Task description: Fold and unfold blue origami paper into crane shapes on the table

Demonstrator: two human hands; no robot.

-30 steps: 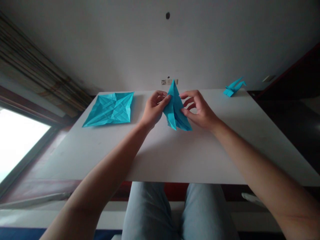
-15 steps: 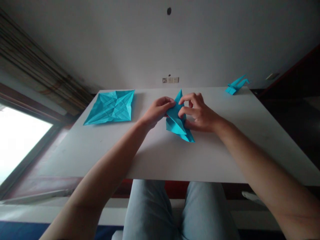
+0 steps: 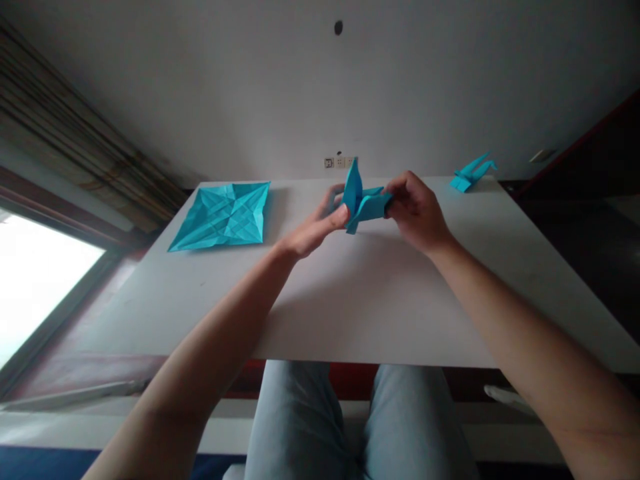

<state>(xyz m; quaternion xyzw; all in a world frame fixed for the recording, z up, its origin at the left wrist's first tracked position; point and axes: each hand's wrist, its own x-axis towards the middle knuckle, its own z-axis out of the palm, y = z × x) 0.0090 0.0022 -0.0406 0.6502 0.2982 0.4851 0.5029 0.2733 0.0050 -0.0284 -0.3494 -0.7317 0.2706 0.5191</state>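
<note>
Blue folded paper [image 3: 373, 209] spans from left grip [image 3: 321, 225] to right grip [image 3: 419, 212].

Turquoise paper [image 3: 372, 209]: folded, one pointed flap upright, others projecting sideways, layers parted; held over the desk [image 3: 390, 313].

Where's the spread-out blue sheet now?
In the head view, the sheet lies on the white table toward its far left corner, left of the left hand.

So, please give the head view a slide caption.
Left hand and right hand hold folded blue paper between a creased sheet and a paper bird.
</note>
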